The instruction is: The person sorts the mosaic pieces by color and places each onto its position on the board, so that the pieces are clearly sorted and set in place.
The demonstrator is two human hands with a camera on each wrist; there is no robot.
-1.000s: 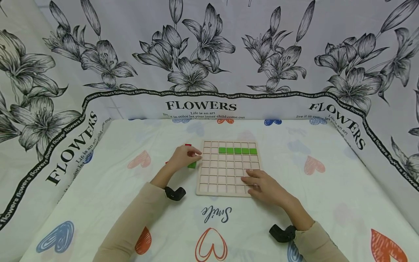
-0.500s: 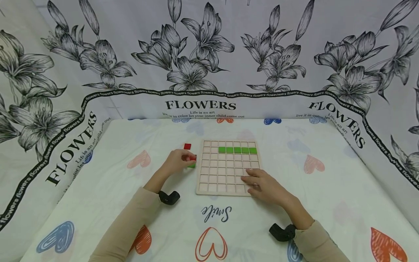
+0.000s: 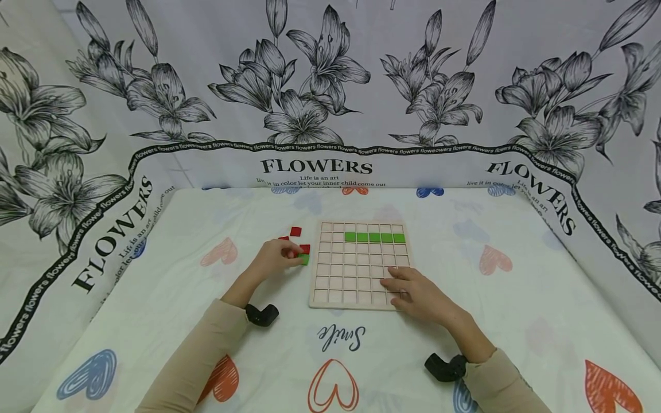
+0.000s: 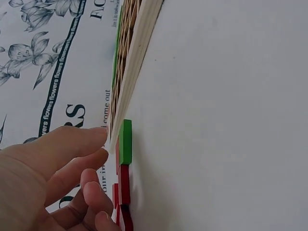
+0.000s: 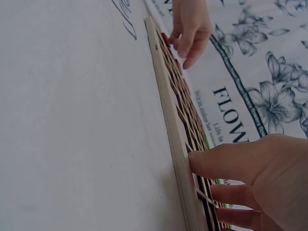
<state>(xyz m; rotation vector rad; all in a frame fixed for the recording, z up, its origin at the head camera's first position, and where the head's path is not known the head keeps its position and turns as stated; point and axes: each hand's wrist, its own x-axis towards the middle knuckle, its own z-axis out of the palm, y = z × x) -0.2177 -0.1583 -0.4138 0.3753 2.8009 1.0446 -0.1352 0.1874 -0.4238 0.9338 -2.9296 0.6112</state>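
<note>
just left of the wooden grid board (image 3: 335,270), a green tile (image 3: 305,260) and red tiles (image 3: 295,232) are laid; five green squares (image 3: 374,237) are seated in the board. the tiles are partly covered by the left hand (image 3: 272,256), its fingers seemingly released. the board is touched by the right hand's (image 3: 426,295) relaxed fingers. all is borne by the counter (image 3: 392,355).
</note>
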